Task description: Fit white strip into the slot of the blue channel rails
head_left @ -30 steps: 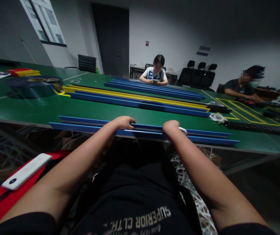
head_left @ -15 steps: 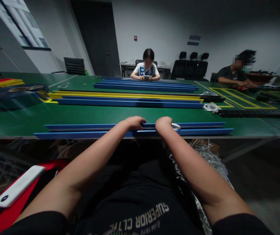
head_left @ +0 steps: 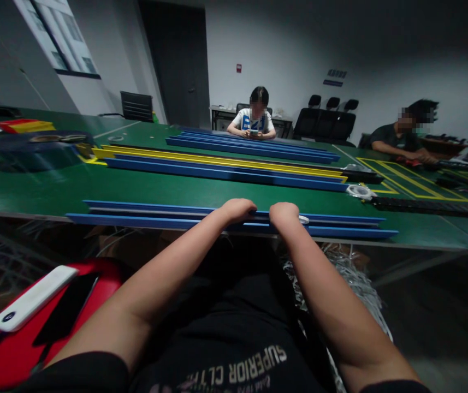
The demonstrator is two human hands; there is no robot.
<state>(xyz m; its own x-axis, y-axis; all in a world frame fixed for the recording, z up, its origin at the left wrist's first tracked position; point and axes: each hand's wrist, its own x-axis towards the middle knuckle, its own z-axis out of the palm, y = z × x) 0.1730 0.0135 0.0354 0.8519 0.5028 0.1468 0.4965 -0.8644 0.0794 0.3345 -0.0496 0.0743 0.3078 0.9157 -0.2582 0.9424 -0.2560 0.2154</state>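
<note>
Two long blue channel strips lie parallel along the near table edge, the far strip and the near strip. My left hand rests over the far strip near its middle, fingers curled in; whatever they pinch is hidden. Just to its right, my right hand is bent down at the wrist over the same strip, with its fingertips out of sight. A white ring like a roll of narrow tape sticks out from the right side of that hand, which appears closed on it.
Farther back on the green table lie more blue strips, yellow strips and a clear tape roll. A dark coil sits at left. Two people sit across. A red stool holds a white device.
The whole view has tilted and shifted slightly. Both hands stay over the far strip, close together; the white ring shows less beside my right hand.
</note>
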